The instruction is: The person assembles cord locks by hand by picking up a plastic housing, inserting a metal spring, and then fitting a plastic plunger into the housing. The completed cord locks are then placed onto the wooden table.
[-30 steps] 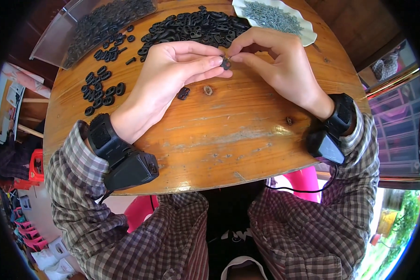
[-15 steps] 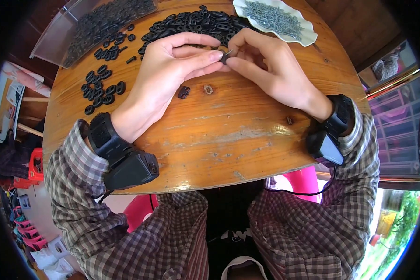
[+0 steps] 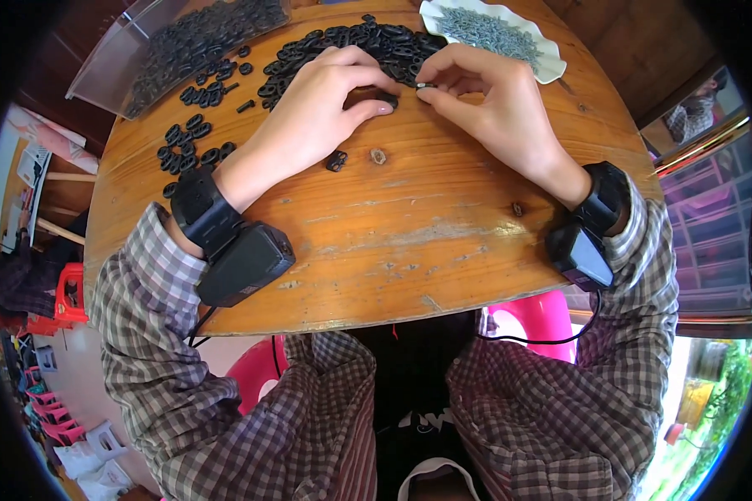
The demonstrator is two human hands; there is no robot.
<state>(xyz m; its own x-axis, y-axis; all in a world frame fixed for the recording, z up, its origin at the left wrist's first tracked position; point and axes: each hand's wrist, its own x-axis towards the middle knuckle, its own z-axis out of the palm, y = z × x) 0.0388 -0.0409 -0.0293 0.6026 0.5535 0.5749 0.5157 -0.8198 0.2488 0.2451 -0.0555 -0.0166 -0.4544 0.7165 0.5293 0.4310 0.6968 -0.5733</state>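
My left hand (image 3: 322, 100) is at the near edge of a heap of small black plastic parts (image 3: 401, 46), its thumb and forefinger closed on a black plastic part (image 3: 387, 98). To its right, my right hand (image 3: 501, 104) pinches a small silvery screw (image 3: 426, 85) between thumb and fingertips; the screw's far end is hidden. A small gap separates the two hands. One loose black piece (image 3: 336, 160) lies on the wooden table below my left hand.
A white wavy-rimmed dish (image 3: 551, 68) of screws stands at the back right. At the back left is a clear bin (image 3: 100, 75) of black parts. Several black ovals (image 3: 184, 149) lie left of my forearm. Black devices (image 3: 246, 263) are strapped to both wrists.
My hands have come apart from where they met over a small black part with a screw. My left hand has shifted toward the heap; the right has moved slightly right.
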